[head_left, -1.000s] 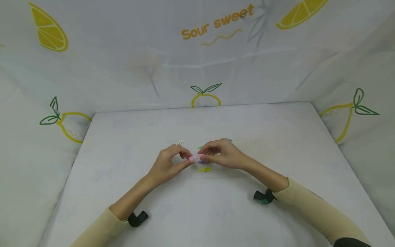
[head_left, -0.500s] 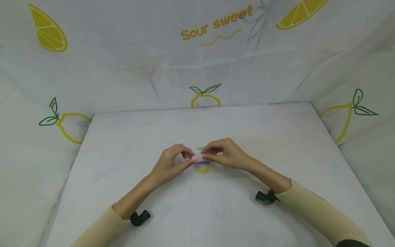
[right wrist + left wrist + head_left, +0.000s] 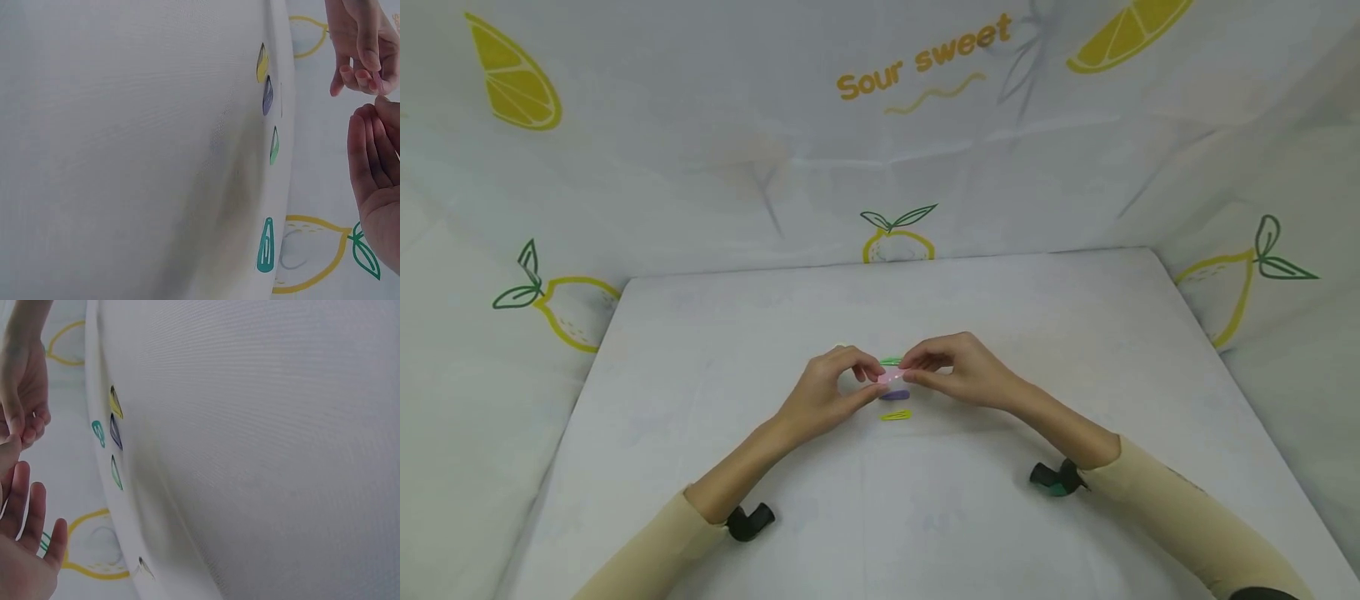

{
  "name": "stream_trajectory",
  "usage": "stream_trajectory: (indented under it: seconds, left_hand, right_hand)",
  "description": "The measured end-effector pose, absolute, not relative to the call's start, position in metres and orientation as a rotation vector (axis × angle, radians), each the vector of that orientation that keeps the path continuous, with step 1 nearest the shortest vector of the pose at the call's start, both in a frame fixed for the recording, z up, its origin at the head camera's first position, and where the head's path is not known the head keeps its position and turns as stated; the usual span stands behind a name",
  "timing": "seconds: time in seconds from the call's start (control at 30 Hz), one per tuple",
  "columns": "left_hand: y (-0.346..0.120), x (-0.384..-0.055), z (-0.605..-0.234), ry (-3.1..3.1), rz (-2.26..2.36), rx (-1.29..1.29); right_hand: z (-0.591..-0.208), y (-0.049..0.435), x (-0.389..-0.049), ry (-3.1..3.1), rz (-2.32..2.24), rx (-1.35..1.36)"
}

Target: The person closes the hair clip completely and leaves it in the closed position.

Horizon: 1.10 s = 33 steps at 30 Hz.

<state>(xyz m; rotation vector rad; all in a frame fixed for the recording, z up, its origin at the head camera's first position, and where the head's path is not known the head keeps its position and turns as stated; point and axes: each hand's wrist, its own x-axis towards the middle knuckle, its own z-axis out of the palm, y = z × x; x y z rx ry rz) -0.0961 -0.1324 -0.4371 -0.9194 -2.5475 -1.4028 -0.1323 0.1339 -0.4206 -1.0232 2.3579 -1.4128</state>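
Right at the centre of the frame we have the pink clip (image 3: 892, 376), held up between two sets of fingers and clear of the white table (image 3: 940, 517), as both wrist views let us see. Here's what counts: its long axis runs left to right, the right end a touch higher in the picture, a hand on each end, neither plainly nearer. The left hand (image 3: 823, 390) pinches the left end between thumb and fingertips; the right hand (image 3: 967, 371) pinches the other, thumb below. Under that little bridge, we spot the green clip (image 3: 891, 362) just above it in the frame, the purple clip (image 3: 896, 395) just below, and the yellow clip (image 3: 896, 415) lower again.
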Motion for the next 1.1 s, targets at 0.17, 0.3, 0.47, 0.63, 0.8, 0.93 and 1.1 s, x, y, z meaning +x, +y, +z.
stream_trajectory:
  seconds: [0.17,0.3,0.47,0.63,0.8,0.93,1.1]
  left_hand:
    - [-0.126,-0.098,-0.436,-2.581,-1.447,-0.929]
    - [-0.12,-0.1,-0.436,-2.623,-1.488,-0.93]
    - [-0.116,-0.101,-0.434,-2.65,-1.496,-0.92]
    - [-0.115,-0.1,-0.433,-2.643,-1.557,-0.899]
    - [-0.114,-0.1,-0.432,-2.638,-1.528,-0.925]
    - [-0.114,-0.101,-0.432,-2.638,-1.503,-0.939]
    - [-0.115,-0.101,-0.432,-2.649,-1.512,-0.907]
  right_hand:
    - [-0.42,0.14,-0.135,2.333,-1.382,-1.082]
    - [-0.419,0.143,-0.136,2.291,-1.367,-1.132]
    - [-0.42,0.142,-0.137,2.289,-1.367,-1.105]
    - [-0.421,0.138,-0.137,2.278,-1.429,-1.021]
    - [-0.422,0.136,-0.136,2.266,-1.495,-0.901]
    - [-0.421,0.135,-0.136,2.275,-1.5,-0.84]
    - [-0.422,0.135,-0.135,2.262,-1.481,-0.83]
